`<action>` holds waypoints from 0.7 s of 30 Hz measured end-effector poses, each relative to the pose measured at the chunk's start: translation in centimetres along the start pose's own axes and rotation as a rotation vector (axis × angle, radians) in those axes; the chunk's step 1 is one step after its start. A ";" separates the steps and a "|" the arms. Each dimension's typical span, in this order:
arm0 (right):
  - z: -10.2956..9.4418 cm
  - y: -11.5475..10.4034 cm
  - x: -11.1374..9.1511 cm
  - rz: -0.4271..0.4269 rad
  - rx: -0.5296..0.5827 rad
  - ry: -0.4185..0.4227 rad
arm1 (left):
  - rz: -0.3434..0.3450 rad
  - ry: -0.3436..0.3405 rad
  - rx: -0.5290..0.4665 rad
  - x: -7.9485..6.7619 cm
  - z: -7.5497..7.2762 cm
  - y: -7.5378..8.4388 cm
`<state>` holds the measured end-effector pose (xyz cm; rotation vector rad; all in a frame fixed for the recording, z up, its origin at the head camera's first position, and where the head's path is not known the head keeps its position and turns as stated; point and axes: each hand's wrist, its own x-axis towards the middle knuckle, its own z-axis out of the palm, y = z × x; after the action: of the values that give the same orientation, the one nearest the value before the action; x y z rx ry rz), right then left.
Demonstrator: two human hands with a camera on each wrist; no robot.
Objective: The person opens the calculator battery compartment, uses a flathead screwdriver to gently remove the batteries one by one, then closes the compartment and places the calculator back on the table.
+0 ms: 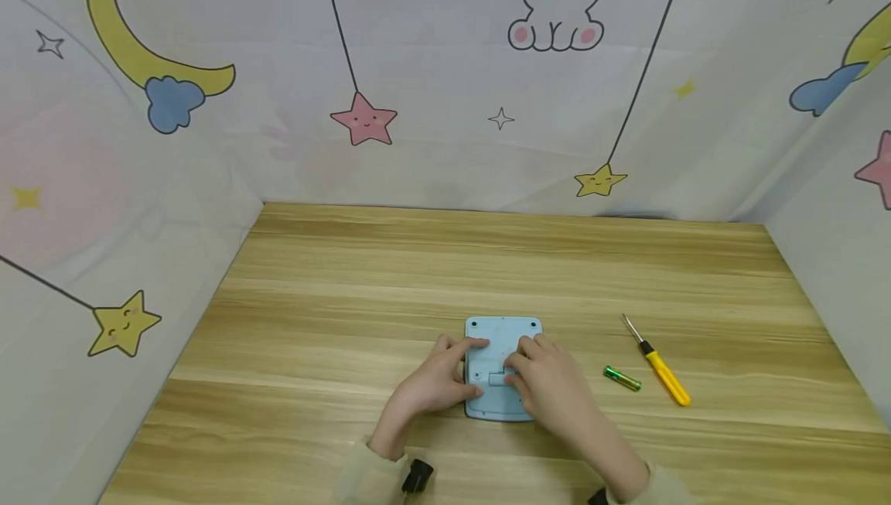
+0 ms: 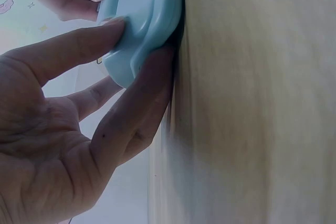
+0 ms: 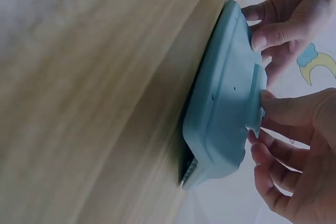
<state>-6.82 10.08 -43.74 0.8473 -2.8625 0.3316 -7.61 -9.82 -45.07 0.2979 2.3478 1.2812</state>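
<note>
A light blue calculator [image 1: 501, 404] lies back side up on the wooden table, with small dark feet at its far corners. My left hand [image 1: 435, 381] holds it by the left edge; in the left wrist view the thumb lies on its back and other fingers reach to its underside. My right hand [image 1: 550, 377] pinches a small light blue battery cover [image 3: 255, 98], which stands raised and tilted from the calculator's back in the right wrist view. The slot beneath the cover is mostly hidden by the fingers.
Right of the calculator lies a green battery [image 1: 622, 378]. Beyond it is a screwdriver [image 1: 664, 376] with a yellow handle, its tip pointing away. A patterned cloth [image 1: 445, 172] hangs behind the wooden table [image 1: 334, 296] and along both sides.
</note>
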 end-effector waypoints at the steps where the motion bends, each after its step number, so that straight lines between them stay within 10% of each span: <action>1: 0.0 -0.1 -0.1 -0.001 -0.013 0.005 | 0.000 0.001 0.000 0.0 0.0 0.0; 21: 0.9 -0.6 -0.7 -0.089 -0.212 0.021 | 0.009 0.003 0.012 -0.1 -0.1 0.1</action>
<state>-5.93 9.70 -44.68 0.9196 -2.7662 0.0261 -7.56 -9.84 -44.89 0.3110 2.3602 1.2737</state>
